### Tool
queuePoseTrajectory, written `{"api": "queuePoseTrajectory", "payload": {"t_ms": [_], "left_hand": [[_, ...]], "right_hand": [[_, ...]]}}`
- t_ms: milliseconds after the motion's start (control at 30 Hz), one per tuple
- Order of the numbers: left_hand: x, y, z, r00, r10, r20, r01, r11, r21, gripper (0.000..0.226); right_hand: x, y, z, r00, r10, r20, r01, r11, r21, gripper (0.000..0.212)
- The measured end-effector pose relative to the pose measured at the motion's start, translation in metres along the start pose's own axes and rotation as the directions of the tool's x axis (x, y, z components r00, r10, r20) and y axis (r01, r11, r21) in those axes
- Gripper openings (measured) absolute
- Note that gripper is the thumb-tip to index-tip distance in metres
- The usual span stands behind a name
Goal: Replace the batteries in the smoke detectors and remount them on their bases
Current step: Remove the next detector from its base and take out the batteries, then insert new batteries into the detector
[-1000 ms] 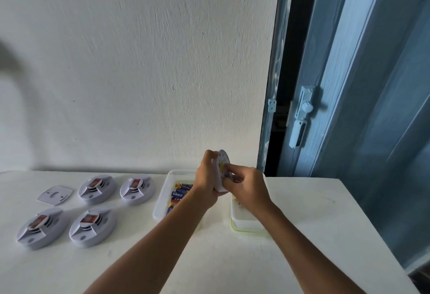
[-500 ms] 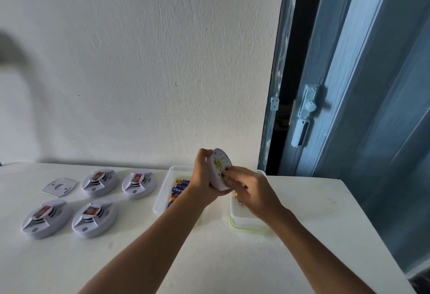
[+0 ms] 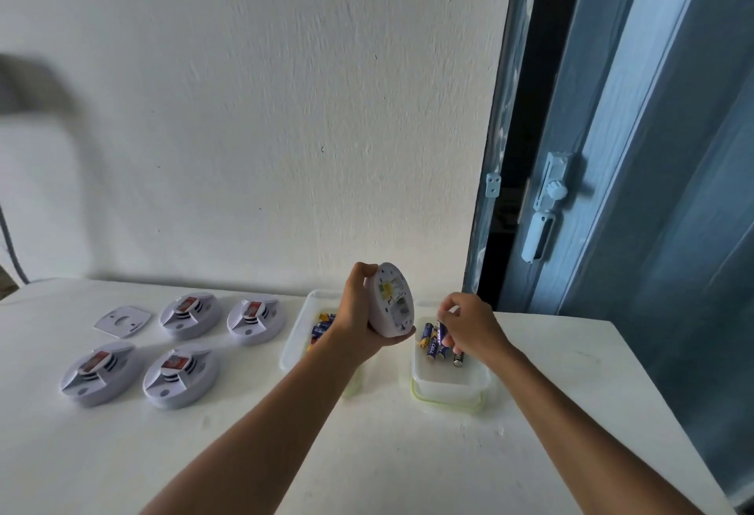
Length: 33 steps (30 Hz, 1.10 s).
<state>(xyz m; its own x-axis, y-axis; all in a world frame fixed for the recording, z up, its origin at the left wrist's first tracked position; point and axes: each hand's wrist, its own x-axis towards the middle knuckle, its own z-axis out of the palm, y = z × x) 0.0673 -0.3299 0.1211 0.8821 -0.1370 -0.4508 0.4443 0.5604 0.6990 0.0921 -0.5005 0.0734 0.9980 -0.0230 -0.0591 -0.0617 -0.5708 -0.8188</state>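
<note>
smoke detector (image 3: 389, 302) on edge, back facing right, gripped by left hand (image 3: 359, 316); right hand (image 3: 469, 325) pinching battery (image 3: 440, 330) over container (image 3: 449, 382).

The table (image 3: 387, 453) lies bare across its whole near half, between and around both forearms. At the far left, four detectors (image 3: 189, 315) and a base plate (image 3: 122, 322) crowd the surface in two rows with narrow gaps between them. Two tubs block the far middle: the left tub (image 3: 296, 335), partly behind the left hand (image 3: 359, 318), and the right tub (image 3: 449, 384), under the right hand (image 3: 469, 325). Right of that tub the top is bare to its edge. The wall (image 3: 245, 106) closes the back.
</note>
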Motion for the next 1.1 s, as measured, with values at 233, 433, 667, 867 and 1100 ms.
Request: {"api": "queuePoseTrajectory", "payload": {"t_ms": [233,433,667,867,1100], "left_hand": [[-0.005,-0.002,-0.006,1.000,0.008,-0.007,-0.008,1.000,0.016,0.039],[-0.007,0.000,-0.007,1.000,0.004,0.002,-0.004,1.000,-0.014,0.038],[-0.015,0.000,-0.015,1.000,-0.007,0.002,0.007,0.995,-0.095,0.039],[-0.021,0.010,-0.031,1.000,0.021,0.004,-0.021,0.995,-0.097,0.038],[-0.022,0.038,-0.057,0.994,0.107,0.025,-0.103,0.986,-0.129,0.040]], "right_hand": [[0.006,0.003,0.017,0.995,0.065,0.076,-0.058,0.995,-0.085,0.011],[0.015,0.001,0.020,0.998,0.056,0.042,-0.052,0.994,-0.097,0.010],[0.023,-0.004,0.023,0.989,0.092,0.113,-0.072,0.983,-0.170,0.015],[0.024,-0.009,0.036,1.000,-0.002,-0.027,-0.001,0.993,-0.114,0.024],[0.007,-0.033,0.041,0.979,-0.070,-0.191,0.113,0.968,0.225,0.018]]}}
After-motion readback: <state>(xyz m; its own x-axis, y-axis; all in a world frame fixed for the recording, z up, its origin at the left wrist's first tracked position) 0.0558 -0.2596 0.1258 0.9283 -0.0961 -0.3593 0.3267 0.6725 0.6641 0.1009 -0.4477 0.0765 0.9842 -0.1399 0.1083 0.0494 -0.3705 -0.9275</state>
